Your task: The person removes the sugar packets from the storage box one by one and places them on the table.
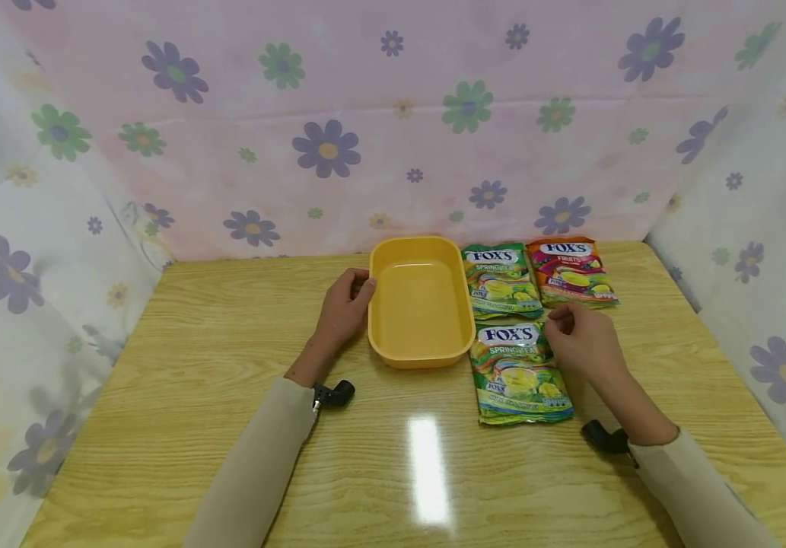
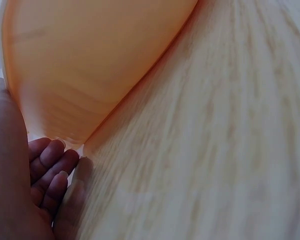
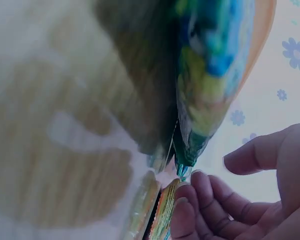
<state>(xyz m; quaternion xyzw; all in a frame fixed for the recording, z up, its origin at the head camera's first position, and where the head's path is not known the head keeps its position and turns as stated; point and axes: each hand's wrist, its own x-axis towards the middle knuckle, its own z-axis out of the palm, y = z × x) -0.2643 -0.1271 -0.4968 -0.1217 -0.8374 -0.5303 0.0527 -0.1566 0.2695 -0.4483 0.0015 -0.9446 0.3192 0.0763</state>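
In the head view a yellow plastic tray [image 1: 420, 354] stands at the middle of the table's back part. My left hand [image 1: 345, 310] holds it at the left rim, thumb at the edge; in the left wrist view the curled fingers [image 2: 52, 157] lie against its outer wall. Right of the tray lies a green Fox's Spring Tea candy packet [image 1: 519, 380], with a second green candy packet [image 1: 500, 281] behind it. My right hand [image 1: 587, 342] is at the front packet's upper right corner. In the right wrist view its thumb [image 3: 255, 155] stands apart from the bent fingers, nothing pinched between them.
A red Fox's Fruits candy packet [image 1: 571, 274] lies right of the rear green one. The wooden table [image 1: 228, 327] is bounded behind by a flowered cloth [image 1: 365, 198], with more cloth along both sides.
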